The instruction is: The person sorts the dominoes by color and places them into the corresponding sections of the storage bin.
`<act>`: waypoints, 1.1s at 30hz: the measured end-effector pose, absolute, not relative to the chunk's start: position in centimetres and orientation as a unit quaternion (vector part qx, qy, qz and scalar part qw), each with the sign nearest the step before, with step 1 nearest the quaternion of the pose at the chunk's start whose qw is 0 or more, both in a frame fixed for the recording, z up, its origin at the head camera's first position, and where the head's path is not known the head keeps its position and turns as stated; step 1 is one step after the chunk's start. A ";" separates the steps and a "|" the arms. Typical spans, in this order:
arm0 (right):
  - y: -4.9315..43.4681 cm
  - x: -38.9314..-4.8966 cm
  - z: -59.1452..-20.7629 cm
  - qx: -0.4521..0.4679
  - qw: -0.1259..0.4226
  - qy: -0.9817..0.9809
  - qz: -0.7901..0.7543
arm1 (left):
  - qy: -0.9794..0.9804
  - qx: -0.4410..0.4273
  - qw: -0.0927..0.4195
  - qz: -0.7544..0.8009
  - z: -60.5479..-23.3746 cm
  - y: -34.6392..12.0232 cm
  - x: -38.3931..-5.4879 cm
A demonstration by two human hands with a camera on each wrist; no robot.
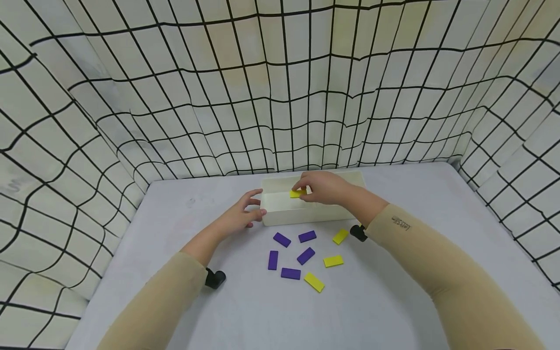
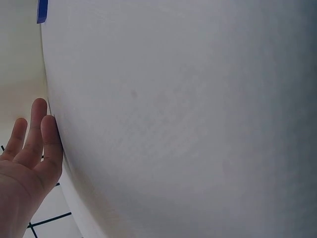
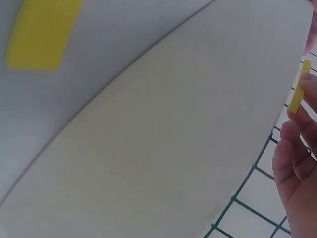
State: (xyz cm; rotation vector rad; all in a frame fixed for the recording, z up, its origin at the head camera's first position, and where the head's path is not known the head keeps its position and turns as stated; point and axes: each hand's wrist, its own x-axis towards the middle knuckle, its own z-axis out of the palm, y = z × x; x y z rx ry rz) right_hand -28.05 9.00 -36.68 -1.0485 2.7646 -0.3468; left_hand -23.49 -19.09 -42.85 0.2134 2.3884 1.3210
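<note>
Yellow block (image 1: 295,194) — flat, rectangular, bright — was at inside of white box (image 1: 306,215), pinched between thumb and fingers of right hand (image 1: 325,187); contact with box floor unclear. Left hand (image 1: 238,214) touched box's left end, fingers apart. Right wrist view showed held block edge-on, thin. Head view alone showed all five purple blocks (image 1: 290,273) with three loose yellow blocks (image 1: 334,261) on table (image 1: 245,311) — left wrist view caught just one bluish block end.
</note>
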 end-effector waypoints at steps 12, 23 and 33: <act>5.9 -29.7 -38.4 -0.368 0.110 0.921 -0.061 | 0.851 0.074 0.211 0.475 -42.1 -18.8 -23.1; 3.7 -30.6 -39.3 -0.362 0.138 0.921 -0.037 | 0.851 0.071 0.206 0.478 -42.2 -19.1 -23.1; 3.0 -31.0 -40.4 -0.344 0.141 0.928 -0.018 | 0.849 0.066 0.205 0.482 -42.3 -19.0 -23.2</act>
